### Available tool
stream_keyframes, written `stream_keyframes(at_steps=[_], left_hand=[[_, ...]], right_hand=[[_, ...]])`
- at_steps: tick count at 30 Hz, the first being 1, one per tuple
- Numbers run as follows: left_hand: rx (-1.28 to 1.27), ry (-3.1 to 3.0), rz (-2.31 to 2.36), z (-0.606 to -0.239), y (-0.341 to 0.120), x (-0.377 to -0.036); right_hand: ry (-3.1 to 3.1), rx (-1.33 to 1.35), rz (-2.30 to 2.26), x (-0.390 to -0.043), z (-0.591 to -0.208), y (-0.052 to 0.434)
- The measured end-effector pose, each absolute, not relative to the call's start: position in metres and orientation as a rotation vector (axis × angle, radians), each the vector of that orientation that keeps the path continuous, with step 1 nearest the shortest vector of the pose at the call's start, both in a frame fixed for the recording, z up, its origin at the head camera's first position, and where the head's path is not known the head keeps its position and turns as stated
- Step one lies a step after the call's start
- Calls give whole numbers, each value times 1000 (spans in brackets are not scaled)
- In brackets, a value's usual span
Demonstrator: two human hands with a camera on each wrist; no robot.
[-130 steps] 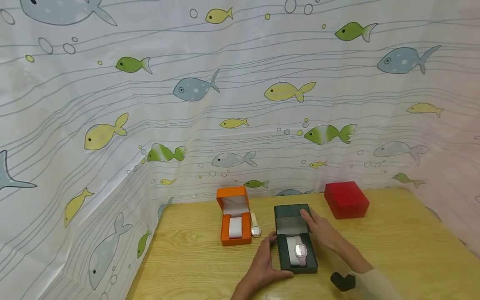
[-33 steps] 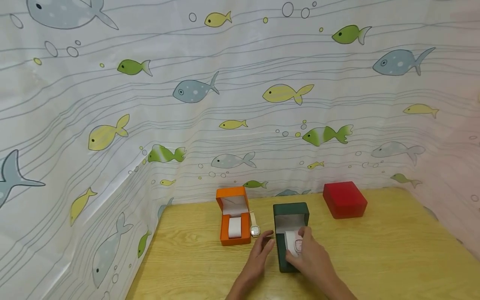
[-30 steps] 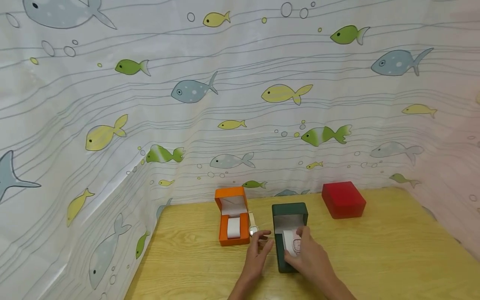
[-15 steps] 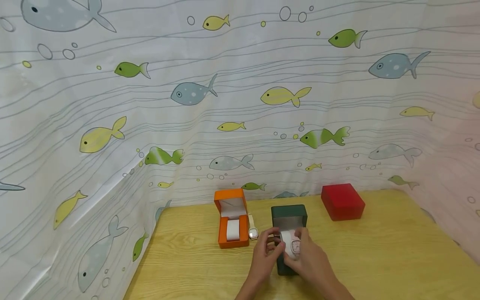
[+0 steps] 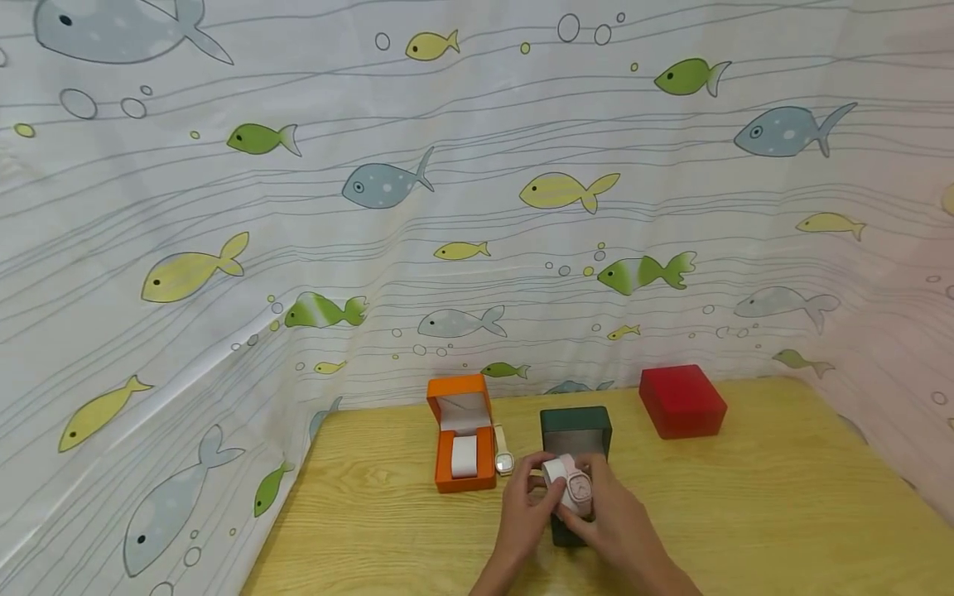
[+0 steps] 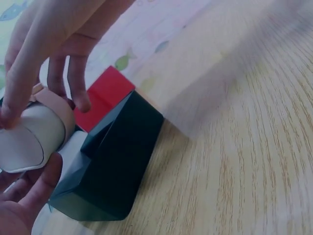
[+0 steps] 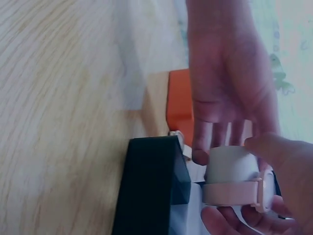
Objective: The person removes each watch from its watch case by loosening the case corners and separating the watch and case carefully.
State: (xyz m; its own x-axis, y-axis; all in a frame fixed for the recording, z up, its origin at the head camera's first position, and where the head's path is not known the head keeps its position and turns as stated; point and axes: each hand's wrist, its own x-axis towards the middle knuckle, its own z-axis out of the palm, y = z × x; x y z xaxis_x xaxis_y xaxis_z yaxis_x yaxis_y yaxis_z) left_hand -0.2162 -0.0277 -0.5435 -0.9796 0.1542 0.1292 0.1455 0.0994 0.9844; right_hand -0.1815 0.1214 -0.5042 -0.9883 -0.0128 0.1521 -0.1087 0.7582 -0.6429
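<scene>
A pink wristwatch (image 5: pixel 580 487) is strapped round a white watch cushion (image 5: pixel 555 470), held up over the dark green watch box (image 5: pixel 575 420). My right hand (image 5: pixel 619 513) grips the watch and cushion from the right, thumb in front and fingers behind. My left hand (image 5: pixel 525 507) pinches the cushion's left end between thumb and fingers. In the right wrist view the pink strap (image 7: pixel 229 194) wraps the cushion's lower part. The left wrist view shows the cushion's flat white end (image 6: pixel 19 149) close up. The box's lid stands raised; hands hide most of its inside.
An orange watch box (image 5: pixel 465 476) with its lid up and a white cushion inside stands to the left. A cream-strapped watch (image 5: pixel 503 461) lies beside it on the wooden table (image 5: pixel 373 513). A closed red box (image 5: pixel 682 401) stands at the back right, near the fish-patterned curtain.
Earlier the cushion with the pink watch lay in the green box. My right hand took hold of it and lifted it. My left hand moved right from beside the box onto the cushion.
</scene>
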Motion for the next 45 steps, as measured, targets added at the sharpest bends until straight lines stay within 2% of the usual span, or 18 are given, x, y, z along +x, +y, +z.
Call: stream_keyframes(at_steps=[11,32,45], left_hand=[[319,2336,2097,-547,-29,-214],[305,2330,2091,-549,-27,-213],[482,2432,2046,-546,-29,-213]], right_hand=[[-2843,123,947,-177,-500,126],[-2864,-28,1002,-181,-497,133],[-2831,-201,927,-183,-486,156]])
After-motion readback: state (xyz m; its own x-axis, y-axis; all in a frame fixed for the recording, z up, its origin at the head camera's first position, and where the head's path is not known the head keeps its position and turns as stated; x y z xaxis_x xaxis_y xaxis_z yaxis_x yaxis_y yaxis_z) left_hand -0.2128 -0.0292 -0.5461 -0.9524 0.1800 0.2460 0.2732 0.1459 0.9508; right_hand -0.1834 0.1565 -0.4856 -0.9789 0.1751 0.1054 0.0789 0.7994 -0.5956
